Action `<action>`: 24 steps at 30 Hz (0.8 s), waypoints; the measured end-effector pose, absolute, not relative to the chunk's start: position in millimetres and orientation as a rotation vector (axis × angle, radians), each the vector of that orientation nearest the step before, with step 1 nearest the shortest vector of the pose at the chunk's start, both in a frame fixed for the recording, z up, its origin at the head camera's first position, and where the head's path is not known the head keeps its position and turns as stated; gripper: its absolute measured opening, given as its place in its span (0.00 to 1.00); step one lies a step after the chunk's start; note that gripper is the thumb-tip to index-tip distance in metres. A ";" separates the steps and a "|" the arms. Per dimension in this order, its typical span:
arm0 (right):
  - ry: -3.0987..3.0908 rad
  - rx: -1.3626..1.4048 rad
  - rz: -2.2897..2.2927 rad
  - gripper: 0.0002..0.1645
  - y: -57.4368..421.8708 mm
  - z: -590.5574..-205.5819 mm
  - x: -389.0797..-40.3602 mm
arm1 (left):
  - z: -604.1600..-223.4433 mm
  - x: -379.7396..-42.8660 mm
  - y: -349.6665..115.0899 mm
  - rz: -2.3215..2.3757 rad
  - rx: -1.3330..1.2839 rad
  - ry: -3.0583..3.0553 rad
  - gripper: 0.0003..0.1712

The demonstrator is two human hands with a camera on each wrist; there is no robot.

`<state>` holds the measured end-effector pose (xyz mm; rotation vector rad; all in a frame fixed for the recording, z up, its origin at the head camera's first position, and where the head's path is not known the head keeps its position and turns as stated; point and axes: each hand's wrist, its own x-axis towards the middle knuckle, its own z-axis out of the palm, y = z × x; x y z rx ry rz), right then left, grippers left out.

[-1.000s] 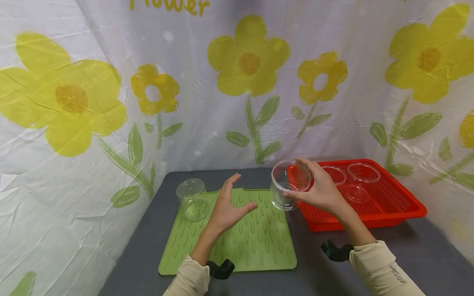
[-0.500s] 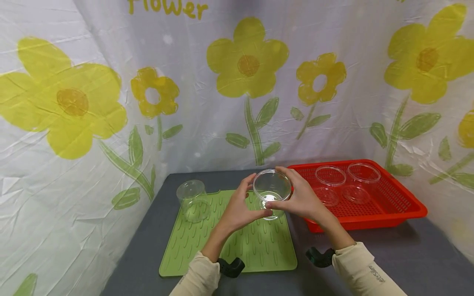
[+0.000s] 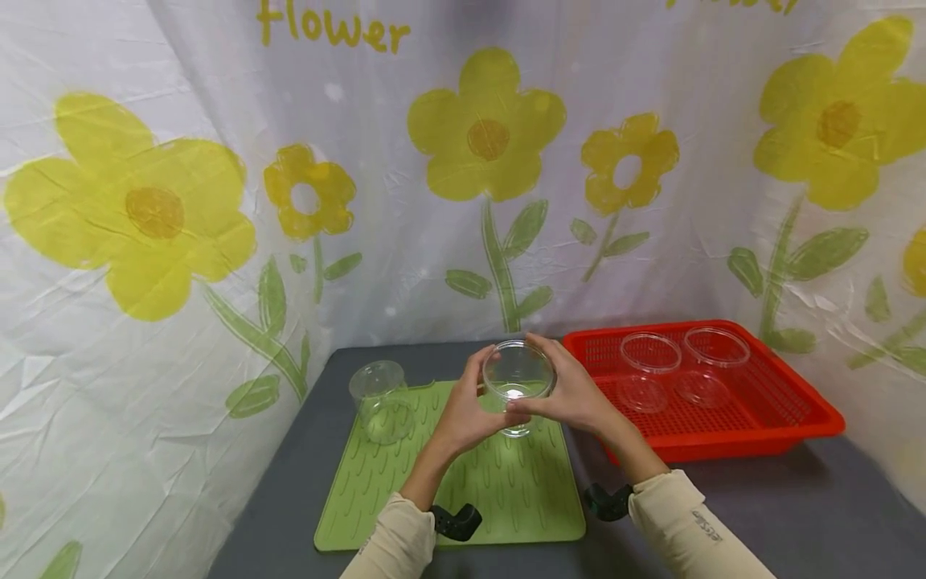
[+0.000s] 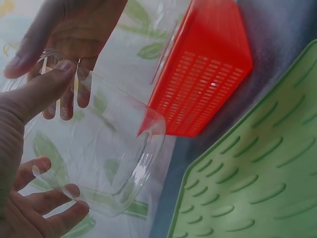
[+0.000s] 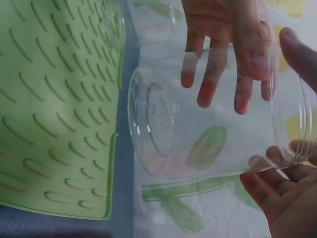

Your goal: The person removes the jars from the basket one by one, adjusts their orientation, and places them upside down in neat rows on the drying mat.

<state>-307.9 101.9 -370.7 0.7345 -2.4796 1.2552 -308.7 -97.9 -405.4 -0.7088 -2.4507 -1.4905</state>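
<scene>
Between my two hands is a clear plastic jar [image 3: 515, 376], held above the far part of a green ribbed mat [image 3: 499, 498]. My left hand [image 3: 463, 410] grips its left side, thumb in front and fingers behind. On the right side my right hand [image 3: 571, 388] grips it near the rim. In the left wrist view the jar's wall [image 4: 114, 144] shows bare between the hands. The right wrist view shows its round base [image 5: 161, 119] pointing away from my hands. A second clear jar [image 3: 381, 402] stands at the mat's far left corner.
A red plastic basket [image 3: 767, 445] sits on the grey table [image 3: 268, 515] to the right of the mat. Two more clear jars stand in it, a left jar [image 3: 650, 354] and a right jar [image 3: 716, 349]. Behind hangs a flower-printed cloth [image 3: 405, 265].
My right hand has carried the jar left from beside the basket to over the mat. My left hand, open and apart from it earlier, has come to grip its left side.
</scene>
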 end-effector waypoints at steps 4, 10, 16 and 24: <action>-2.476 0.752 1.341 0.66 101.9 -376.6 -309.9 | -410.2 -311.0 -101.4 -1.528 -0.688 -2.423 0.59; -2.458 0.799 1.409 0.65 106.7 -386.5 -306.4 | -416.9 -312.9 -111.4 -1.694 -0.708 -2.341 0.57; -2.455 0.827 1.369 0.64 107.9 -393.0 -305.0 | -420.2 -312.5 -119.7 -1.938 -0.753 -2.282 0.55; -2.437 0.839 1.368 0.62 107.4 -394.6 -304.9 | -401.4 -297.6 -122.0 -2.053 -0.869 -2.222 0.54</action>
